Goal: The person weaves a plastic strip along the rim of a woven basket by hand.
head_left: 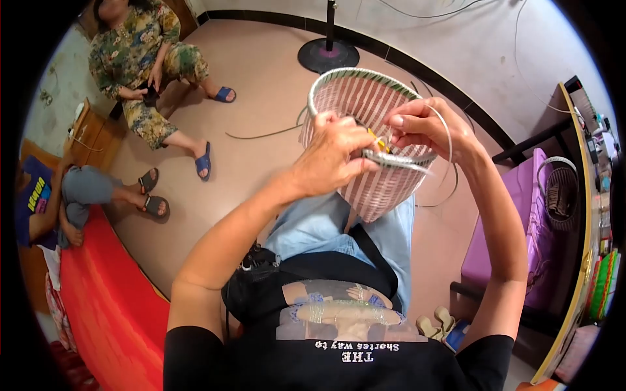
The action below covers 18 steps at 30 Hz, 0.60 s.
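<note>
Head view: left hand (330,153) in grip on striped basket (380,191), right hand (433,129) in tight pinch (contents unclear).

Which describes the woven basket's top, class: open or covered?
Open: no lid lies across the woven basket; its striped inner wall shows within the rim, where the left hand grips.

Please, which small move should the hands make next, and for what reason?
Probably the right hand should gently draw in the loose strip while the left hand steadies the woven basket. The strip makes a slack loop beside the right hand, and the left hand grips the near rim, so the basket seems supported.
</note>
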Available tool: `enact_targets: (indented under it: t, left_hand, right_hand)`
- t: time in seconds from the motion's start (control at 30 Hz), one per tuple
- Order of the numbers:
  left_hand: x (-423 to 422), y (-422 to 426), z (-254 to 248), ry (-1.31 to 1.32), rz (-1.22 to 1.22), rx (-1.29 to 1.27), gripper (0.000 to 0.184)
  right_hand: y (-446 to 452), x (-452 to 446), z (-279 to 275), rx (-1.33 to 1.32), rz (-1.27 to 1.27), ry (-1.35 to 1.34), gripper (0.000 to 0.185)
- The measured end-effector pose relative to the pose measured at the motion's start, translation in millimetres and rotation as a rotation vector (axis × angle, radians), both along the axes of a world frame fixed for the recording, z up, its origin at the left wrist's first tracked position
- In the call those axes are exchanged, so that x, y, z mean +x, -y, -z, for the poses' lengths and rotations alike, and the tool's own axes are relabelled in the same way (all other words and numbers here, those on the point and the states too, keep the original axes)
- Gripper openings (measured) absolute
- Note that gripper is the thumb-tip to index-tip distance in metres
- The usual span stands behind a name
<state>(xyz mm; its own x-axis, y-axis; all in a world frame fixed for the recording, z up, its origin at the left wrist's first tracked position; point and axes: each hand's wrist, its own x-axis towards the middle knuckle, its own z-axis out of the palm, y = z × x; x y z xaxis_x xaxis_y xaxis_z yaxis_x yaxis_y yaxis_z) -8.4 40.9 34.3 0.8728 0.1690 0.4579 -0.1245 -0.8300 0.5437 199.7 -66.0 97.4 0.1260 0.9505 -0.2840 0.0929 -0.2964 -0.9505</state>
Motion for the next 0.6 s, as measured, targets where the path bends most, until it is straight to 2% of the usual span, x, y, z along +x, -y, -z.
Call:
enact_targets:
  t: [0.07, 0.17, 0.3, 0.4, 0.6]
  left_hand:
    - [4, -10, -5, -0.054, 0.070, -0.037, 0.019]
    - [6, -22, -8, -0.123, 0.100, -0.043, 0.018]
    - [12, -33, -10, -0.084, 0.153, -0.047, 0.019]
    - [16, -42, -11, -0.134, 0.254, -0.318, 0.021]
    - [11, -54, -13, -0.166, 0.356, -0.430, 0.027]
  right_hand:
    - [-11, -3, 4, -0.140, -0.015, -0.053, 0.022]
    - [-21, 4, 18, -0.159, -0.086, -0.073, 0.016]
    - [-29, 13, 32, -0.169, -0.125, -0.132, 0.008]
    - [-29, 13, 36, -0.167, -0.103, -0.181, 0.006]
    - [-32, 6, 37, -0.178, -0.093, -0.252, 0.007]
